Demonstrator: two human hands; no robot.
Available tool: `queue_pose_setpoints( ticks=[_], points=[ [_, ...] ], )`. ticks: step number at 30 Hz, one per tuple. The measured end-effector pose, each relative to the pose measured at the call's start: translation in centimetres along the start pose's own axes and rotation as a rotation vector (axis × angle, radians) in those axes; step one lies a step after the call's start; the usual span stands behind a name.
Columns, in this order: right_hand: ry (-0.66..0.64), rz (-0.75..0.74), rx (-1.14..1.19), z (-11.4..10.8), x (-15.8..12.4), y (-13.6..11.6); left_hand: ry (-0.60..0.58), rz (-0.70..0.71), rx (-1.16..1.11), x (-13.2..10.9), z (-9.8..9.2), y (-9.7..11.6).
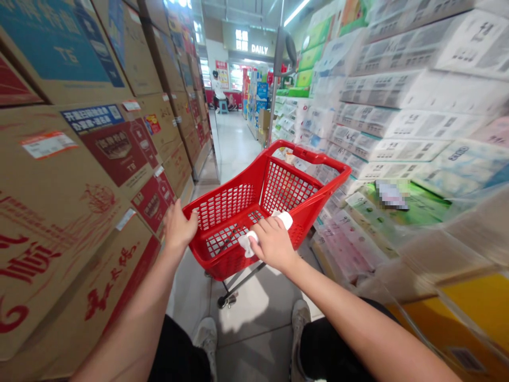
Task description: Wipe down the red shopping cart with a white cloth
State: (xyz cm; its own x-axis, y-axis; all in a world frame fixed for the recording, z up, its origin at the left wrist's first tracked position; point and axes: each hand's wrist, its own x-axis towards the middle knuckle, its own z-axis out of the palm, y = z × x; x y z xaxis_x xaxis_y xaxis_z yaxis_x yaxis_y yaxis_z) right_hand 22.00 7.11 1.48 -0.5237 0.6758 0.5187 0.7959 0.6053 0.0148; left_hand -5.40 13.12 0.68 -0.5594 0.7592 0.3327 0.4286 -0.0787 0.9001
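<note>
A red plastic shopping cart [258,164] with mesh walls stands in front of me, turned at an angle, its handle [318,157] at the far right end. My left hand [181,227] grips the cart's near left corner, thumb on the inner side and fingers outside. On the near right rim rests my right hand [273,241], closed around a crumpled white cloth or tissue [247,244] that sticks out on both sides. The cart's basket holds nothing that I can see. Beneath it, a metal frame and a black wheel [222,302] show.
Stacked cardboard cartons [79,223] rise close on the left. Wrapped white paper packs [417,116] are piled on the right, with a green pack [429,197] lower down. A metal post [276,79] stands behind the cart. Down the aisle, a person [217,87] is near a blue stool [223,105].
</note>
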Motion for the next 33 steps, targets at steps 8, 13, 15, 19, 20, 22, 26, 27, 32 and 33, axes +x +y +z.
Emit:
queue_pose_setpoints(
  ticks=[8, 13, 15, 19, 20, 22, 26, 27, 32, 33],
  points=[
    [-0.019, -0.054, -0.062, -0.2, 0.6, 0.8, -0.501, 0.289, 0.457, -11.1, 2.2, 6.6],
    [-0.015, 0.01, -0.064, -0.7, 1.1, 3.4, -0.623, 0.482, 0.741, -10.7, 2.4, 6.2],
    [-0.005, 0.064, -0.099, -1.2, 1.3, 5.4, -0.647, 0.563, 0.772, -10.0, 2.4, 5.9],
    [0.044, 0.202, -0.17, -2.5, 1.4, 9.6, -0.632, 0.619, 0.809, -9.2, 2.6, 5.3],
    [0.058, 0.23, -0.181, -2.8, 1.4, 10.3, -0.629, 0.631, 0.83, -9.0, 2.6, 5.1],
    [0.074, 0.268, -0.202, -3.1, 1.3, 10.7, -0.614, 0.659, 0.879, -8.7, 2.6, 5.0],
    [0.06, 0.262, -0.227, -2.4, 1.0, 7.4, -0.545, 0.695, 0.944, -8.5, 2.7, 4.7],
    [0.05, 0.236, -0.213, -2.0, 0.9, 6.0, -0.526, 0.694, 0.956, -8.5, 2.7, 4.7],
    [-0.009, 0.031, -0.089, -1.0, 0.8, 1.8, -0.515, 0.623, 1.009, -7.9, 2.4, 4.8],
    [-0.02, 0.007, -0.084, -1.2, 0.8, 2.2, -0.525, 0.588, 1.018, -7.6, 2.2, 4.8]
  ],
)
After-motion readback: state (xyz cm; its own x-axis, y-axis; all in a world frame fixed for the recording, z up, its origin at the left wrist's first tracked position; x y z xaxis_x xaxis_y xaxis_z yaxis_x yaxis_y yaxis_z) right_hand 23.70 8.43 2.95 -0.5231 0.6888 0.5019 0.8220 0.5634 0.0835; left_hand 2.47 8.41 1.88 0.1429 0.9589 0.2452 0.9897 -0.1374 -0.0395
